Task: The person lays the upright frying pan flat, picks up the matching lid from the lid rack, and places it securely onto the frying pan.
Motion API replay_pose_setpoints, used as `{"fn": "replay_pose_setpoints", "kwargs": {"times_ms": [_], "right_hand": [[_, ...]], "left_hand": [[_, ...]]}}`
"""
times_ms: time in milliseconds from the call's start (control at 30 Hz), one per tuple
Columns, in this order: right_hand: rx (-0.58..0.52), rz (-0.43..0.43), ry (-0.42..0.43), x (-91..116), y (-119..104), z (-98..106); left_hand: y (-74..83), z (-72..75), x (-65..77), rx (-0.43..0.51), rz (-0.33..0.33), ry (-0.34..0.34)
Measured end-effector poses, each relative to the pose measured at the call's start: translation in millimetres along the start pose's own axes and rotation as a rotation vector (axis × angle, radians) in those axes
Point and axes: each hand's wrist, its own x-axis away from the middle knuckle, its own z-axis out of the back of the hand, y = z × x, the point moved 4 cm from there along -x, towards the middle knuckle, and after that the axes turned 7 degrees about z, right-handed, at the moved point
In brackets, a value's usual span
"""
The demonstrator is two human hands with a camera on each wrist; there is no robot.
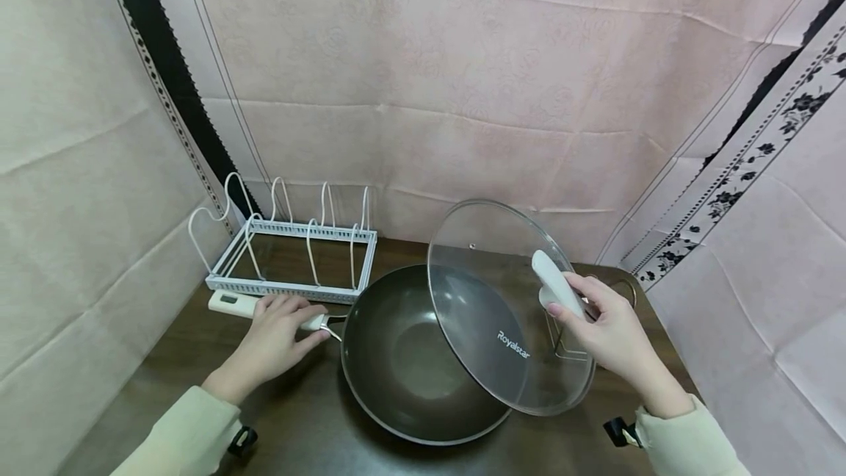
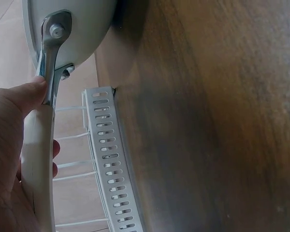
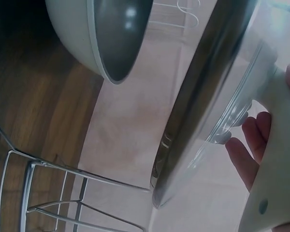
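Note:
A dark-lined wok (image 1: 396, 358) with a pale outer wall stands on the table, its handle to the left. My left hand (image 1: 280, 329) grips that white handle (image 2: 38, 159), thumb on the metal neck near the pan. In my right hand (image 1: 611, 325) is the white handle (image 1: 555, 281) of a round glass lid (image 1: 476, 300) marked "Royalstar". Tilted, the lid is held up off the wok and overlaps its right side in the head view. In the right wrist view, a gap shows between the lid's rim (image 3: 203, 106) and the wok (image 3: 99, 43).
A white dish rack (image 1: 284, 289) with upright wire loops stands at the back left, just behind the wok's handle. At the right, a metal wire stand (image 3: 53, 166) is partly seen through the lid. Pale cloth walls (image 1: 410, 131) enclose the wooden table (image 1: 291, 417).

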Motion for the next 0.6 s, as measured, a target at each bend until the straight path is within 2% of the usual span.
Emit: {"fn": "replay_pose_setpoints", "kwargs": {"times_ms": [100,333,600], "right_hand": [[0.025,0.017,-0.020,3.2,17.6,-8.2],[0.161,0.109,-0.039,0.5,11.4,-15.3],[0.233,0.193,-0.076,-4.7,2.6,-30.0]], "left_hand": [[-0.6,-0.5,-0.3,0.002,0.008,-0.007],[1.5,1.4,-1.4,0.006,-0.001,-0.003],[0.6,0.3,-2.9,0.000,-0.005,-0.004]]}}
